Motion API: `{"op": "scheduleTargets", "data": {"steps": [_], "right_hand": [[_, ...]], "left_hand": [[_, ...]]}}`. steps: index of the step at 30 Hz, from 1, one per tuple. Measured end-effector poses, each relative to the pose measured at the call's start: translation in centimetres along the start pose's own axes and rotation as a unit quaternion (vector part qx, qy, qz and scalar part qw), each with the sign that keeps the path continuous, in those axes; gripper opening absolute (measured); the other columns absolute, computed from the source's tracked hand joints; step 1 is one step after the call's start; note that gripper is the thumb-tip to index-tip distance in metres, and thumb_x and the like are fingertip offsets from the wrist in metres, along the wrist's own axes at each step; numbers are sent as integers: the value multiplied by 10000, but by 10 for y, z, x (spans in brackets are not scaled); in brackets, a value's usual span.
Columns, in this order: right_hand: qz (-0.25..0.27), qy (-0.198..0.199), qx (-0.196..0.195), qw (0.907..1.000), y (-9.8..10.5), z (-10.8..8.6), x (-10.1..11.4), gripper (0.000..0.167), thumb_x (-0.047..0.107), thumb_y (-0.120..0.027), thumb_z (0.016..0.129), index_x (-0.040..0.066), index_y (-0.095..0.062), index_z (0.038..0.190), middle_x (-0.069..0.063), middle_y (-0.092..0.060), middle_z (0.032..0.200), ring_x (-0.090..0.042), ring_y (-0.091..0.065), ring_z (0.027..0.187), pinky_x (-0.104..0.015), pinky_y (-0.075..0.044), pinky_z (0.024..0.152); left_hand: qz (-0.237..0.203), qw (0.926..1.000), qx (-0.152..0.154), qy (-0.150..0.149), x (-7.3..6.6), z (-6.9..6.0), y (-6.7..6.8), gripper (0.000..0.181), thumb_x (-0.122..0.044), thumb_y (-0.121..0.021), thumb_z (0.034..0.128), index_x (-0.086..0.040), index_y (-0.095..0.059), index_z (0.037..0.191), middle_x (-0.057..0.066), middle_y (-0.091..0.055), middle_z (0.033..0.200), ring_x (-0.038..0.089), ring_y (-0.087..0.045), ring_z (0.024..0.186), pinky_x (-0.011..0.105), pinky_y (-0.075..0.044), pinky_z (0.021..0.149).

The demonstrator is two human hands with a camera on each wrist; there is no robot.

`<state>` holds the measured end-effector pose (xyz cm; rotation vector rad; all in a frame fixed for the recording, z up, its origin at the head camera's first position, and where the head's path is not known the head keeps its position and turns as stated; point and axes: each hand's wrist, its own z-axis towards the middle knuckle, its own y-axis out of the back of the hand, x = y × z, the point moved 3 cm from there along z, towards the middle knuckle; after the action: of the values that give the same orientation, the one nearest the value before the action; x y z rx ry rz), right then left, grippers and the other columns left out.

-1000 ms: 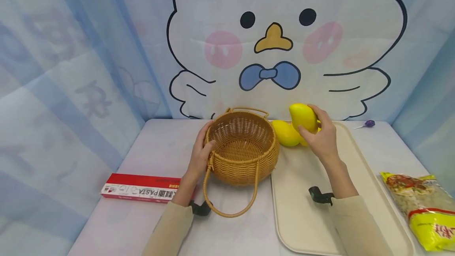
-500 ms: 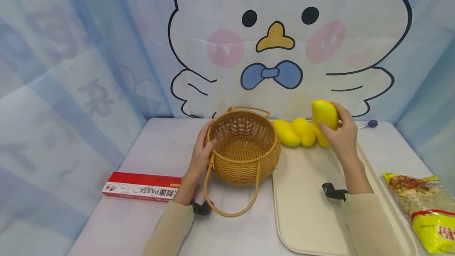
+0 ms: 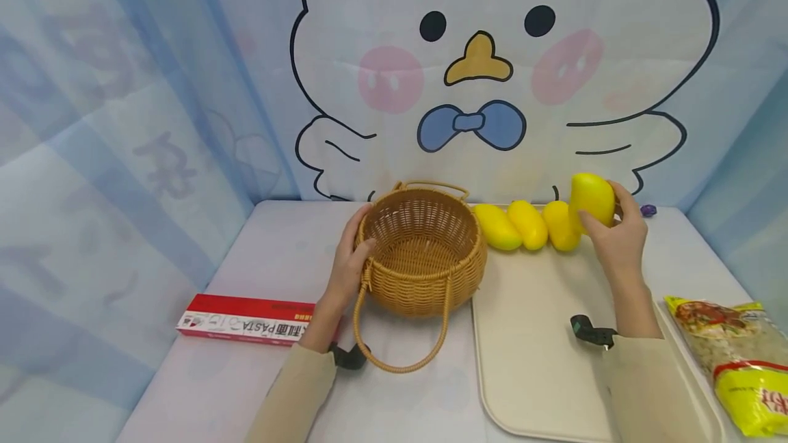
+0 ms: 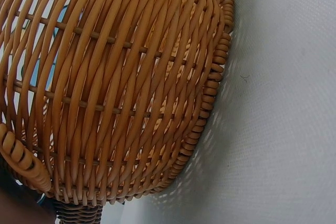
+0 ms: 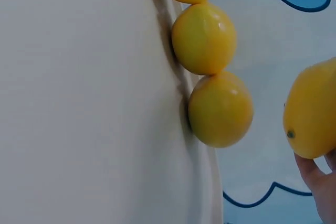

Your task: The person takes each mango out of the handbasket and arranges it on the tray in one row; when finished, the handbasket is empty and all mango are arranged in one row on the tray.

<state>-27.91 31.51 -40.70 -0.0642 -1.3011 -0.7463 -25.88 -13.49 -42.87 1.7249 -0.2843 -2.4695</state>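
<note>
A round wicker basket (image 3: 418,296), upright with its front handle hanging down, stands mid-table. My left hand (image 3: 346,262) grips its left rim, thumb over the edge; woven cane fills the left wrist view, where the basket (image 4: 121,93) hides most of the hand. In my right hand (image 3: 623,241) is a yellow mango (image 3: 592,198), held between thumb and fingers above the far right of the beige tray (image 3: 535,340). Three more mangoes (image 3: 527,224) lie side by side along the tray's far edge. The right wrist view shows the held mango (image 5: 314,111) apart from that row.
A red and white pasta box (image 3: 246,320) lies at left, partly behind my left forearm. Right of the tray are a yellow food packet (image 3: 732,361) and, farther back, a small purple lollipop (image 3: 648,210). A printed curtain (image 3: 470,176) closes off the back.
My right hand has carried the mango rightward along the tray's far edge, uncovering the resting mangoes. The left hand and basket have stayed in place.
</note>
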Motion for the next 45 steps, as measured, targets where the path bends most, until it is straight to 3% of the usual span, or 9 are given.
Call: {"op": "scheduleTargets", "data": {"steps": [5,11,17,19,25,35,45], "right_hand": [[-73,-264,-121,9996,6,5,-12,628,279,-656,910,387,-419,1481,38,-468,1508,-68,-412,1230,-266,-369,1032],[-276,-700,-142,9971,12,9,-28,658,314,-614,918,347,-365,1526,11,-413,1556,-156,-385,1316,-324,-349,1138],[-482,-1135,148,9923,14,12,-46,701,357,-572,946,261,-278,1575,-56,-349,1595,-237,-353,1364,-420,-316,1187],[-580,-1223,329,9903,15,13,-51,723,373,-553,958,221,-236,1590,-92,-311,1614,-284,-334,1390,-465,-307,1193],[-826,-1112,855,9867,13,15,-59,749,365,-503,990,92,-158,1596,-211,-231,1628,-421,-270,1454,-579,-235,1203],[-1094,-1085,1111,9818,8,16,-61,713,306,-455,1004,61,-136,1593,-291,-205,1605,-499,-231,1454,-630,-216,1187],[-1272,-1005,974,9820,10,16,-65,693,222,-481,971,12,-204,1570,-315,-248,1581,-506,-252,1446,-616,-217,1191]], "left_hand": [[-68,9998,113,124,-5,0,1,610,-159,-436,984,-258,-286,1567,-22,-276,1632,197,-258,1511,459,-224,1235],[-79,9996,195,180,-35,-7,2,626,-127,-433,966,-140,-277,1572,56,-276,1634,247,-267,1510,485,-240,1226],[-69,10000,30,25,-10,-1,0,607,-174,-442,972,-277,-309,1555,-62,-306,1610,167,-280,1497,463,-241,1226],[-105,9999,56,57,-12,-1,0,607,-160,-439,974,-260,-308,1558,-49,-303,1615,177,-274,1501,464,-235,1228],[-120,9997,188,133,-37,-8,2,620,-132,-429,969,-134,-279,1571,52,-276,1634,242,-265,1511,485,-235,1228],[-109,9997,145,165,-40,-10,3,616,-139,-435,974,-127,-280,1571,50,-281,1630,248,-275,1505,483,-242,1223],[-91,9997,183,124,-42,-10,2,606,-128,-433,983,-145,-283,1570,56,-282,1630,234,-274,1506,468,-242,1226]]}}
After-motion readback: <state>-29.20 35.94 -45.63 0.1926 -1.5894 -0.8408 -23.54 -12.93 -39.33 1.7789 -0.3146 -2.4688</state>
